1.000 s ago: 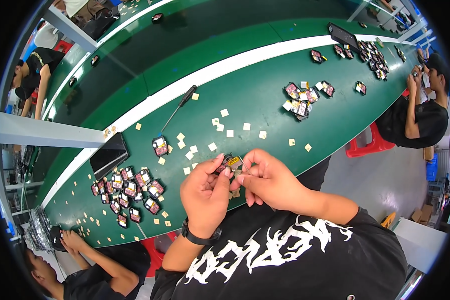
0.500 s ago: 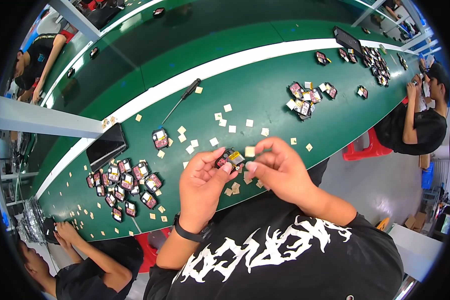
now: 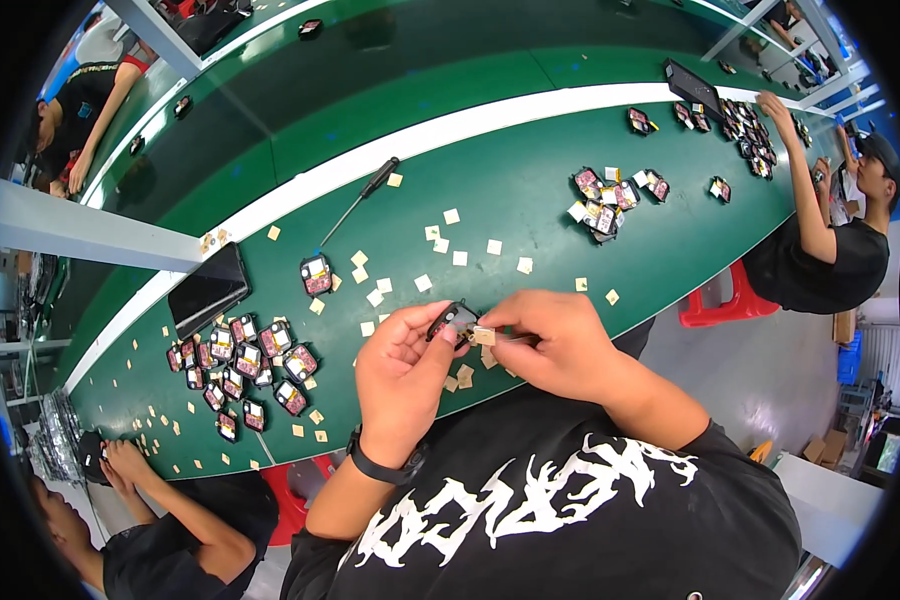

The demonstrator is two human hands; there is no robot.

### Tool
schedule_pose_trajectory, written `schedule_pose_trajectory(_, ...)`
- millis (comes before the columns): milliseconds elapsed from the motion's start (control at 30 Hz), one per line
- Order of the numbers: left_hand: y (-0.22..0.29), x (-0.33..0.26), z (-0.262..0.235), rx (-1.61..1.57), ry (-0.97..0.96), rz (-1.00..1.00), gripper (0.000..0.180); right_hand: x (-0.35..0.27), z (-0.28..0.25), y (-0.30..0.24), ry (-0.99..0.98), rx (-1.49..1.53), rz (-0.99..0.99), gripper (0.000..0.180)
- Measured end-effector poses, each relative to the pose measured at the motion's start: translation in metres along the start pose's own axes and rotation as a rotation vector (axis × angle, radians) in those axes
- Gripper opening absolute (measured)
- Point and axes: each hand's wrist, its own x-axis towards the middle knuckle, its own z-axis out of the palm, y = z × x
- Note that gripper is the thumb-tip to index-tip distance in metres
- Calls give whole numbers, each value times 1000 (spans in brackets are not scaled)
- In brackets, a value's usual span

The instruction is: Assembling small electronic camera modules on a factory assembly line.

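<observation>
Between the fingers and thumb of my left hand is a small black device housing, tilted up so that its inside shows only in part. My right hand is closed in a pinch at the housing's right edge. At its fingertips shows a small pale square pad, close against the housing; whether it touches, I cannot tell. More pale pads lie on the table just below my hands. A single open device with a reddish board rests beyond my left hand.
On the green table a heap of similar devices lies left, with another cluster at right. A screwdriver and a black tray lie farther off. Co-workers sit at left and right.
My right hand has come down and left, bringing the pale pad to the housing. The housing has tilted in my left hand. The co-worker at right has stretched an arm toward the far devices.
</observation>
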Motion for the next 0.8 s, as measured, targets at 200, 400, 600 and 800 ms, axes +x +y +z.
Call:
schedule_pose_trajectory(200, -11, 2, -1, 13, -7, 51, 18, 0, 4, -15, 46, 263, 436, 16)
schedule_pose_trajectory(400, -9, 0, 4, -26, -17, 52, 18, -2, 10, -9, 120, 206, 366, 10)
schedule_pose_trajectory(600, -9, -5, 0, -32, -49, 36, 19, -1, 11, -4, 10, 355, 601, 11)
schedule_pose_trajectory(800, -11, -6, -11, -93, -117, -13, 18, -1, 20, 5, 84, 462, 629, 14)
